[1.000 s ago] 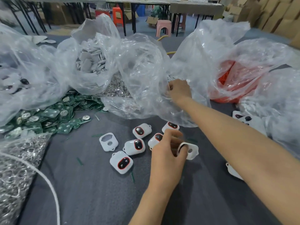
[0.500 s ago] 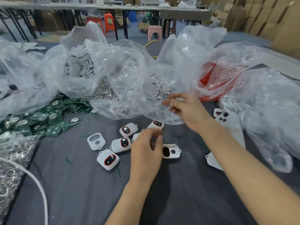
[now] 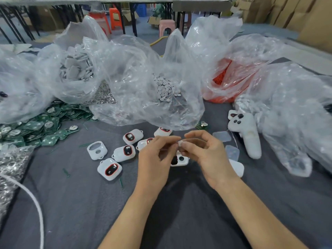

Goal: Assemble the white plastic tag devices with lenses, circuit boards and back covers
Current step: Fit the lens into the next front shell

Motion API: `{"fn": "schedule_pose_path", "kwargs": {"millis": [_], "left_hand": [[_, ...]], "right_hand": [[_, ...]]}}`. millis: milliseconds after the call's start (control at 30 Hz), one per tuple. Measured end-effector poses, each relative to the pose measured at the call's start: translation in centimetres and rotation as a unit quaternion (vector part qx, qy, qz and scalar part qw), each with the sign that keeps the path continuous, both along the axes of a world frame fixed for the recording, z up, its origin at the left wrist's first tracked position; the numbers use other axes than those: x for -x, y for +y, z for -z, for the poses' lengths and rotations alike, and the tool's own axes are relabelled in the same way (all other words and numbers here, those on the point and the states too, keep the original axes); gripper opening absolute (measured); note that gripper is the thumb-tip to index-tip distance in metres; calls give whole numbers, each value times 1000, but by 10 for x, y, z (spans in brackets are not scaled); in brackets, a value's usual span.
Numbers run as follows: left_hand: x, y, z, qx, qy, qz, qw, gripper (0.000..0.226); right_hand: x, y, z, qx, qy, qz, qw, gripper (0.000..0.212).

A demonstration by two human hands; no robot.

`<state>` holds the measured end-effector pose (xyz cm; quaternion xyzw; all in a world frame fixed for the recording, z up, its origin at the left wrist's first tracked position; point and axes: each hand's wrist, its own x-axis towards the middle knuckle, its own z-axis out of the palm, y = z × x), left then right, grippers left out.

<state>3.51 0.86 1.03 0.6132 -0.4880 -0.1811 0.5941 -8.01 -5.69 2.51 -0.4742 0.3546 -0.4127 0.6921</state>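
My right hand (image 3: 208, 153) pinches a small white disc (image 3: 179, 143) between thumb and forefinger above the table. My left hand (image 3: 155, 155) meets it there, its thumb and forefinger tips closed on the same disc. Just below the hands lies a white tag shell (image 3: 181, 160) with a dark lens and a round hole. Several tags with red-rimmed lenses (image 3: 109, 168) lie to the left, beside an empty shell (image 3: 97, 150). Flat back covers (image 3: 232, 152) lie to the right.
A pile of green circuit boards (image 3: 36, 126) lies at left. Clear bags stand behind: white discs (image 3: 167, 88), grey covers (image 3: 77, 67), red parts (image 3: 222, 76), white shells (image 3: 287, 114). Metal rings (image 3: 10, 164) and a white cord (image 3: 37, 203) are at the near left.
My right hand has come back from the bag of discs with a small disc and met my left hand. The tag shell now lies on the table under the hands.
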Motion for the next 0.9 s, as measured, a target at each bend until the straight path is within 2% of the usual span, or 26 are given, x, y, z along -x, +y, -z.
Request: {"fn": "schedule_pose_path", "kwargs": {"millis": [333,500,567,633,733,800,900], "left_hand": [[-1,-1,2,-12,25,13,1000,28],[-1,-1,1,7,-2,6,1000,34],[-2,-1,0,11,-21,12,1000,32],[-3,-1,1,7,-53,11,999,24],[-8,0,2,-27,-144,-9,989,16],[-12,1,3,-76,-212,9,974,26],[-15,1,5,-134,-259,50,955,49]], "right_hand": [[6,-5,1,66,11,-50,997,17],[10,-10,0,21,-14,-98,995,6],[12,-12,0,15,-8,-108,994,11],[14,-14,-1,47,33,-102,993,11],[17,-17,3,190,201,-65,959,19],[17,-19,7,251,283,-57,924,18],[17,-20,12,277,322,-82,901,15]]}}
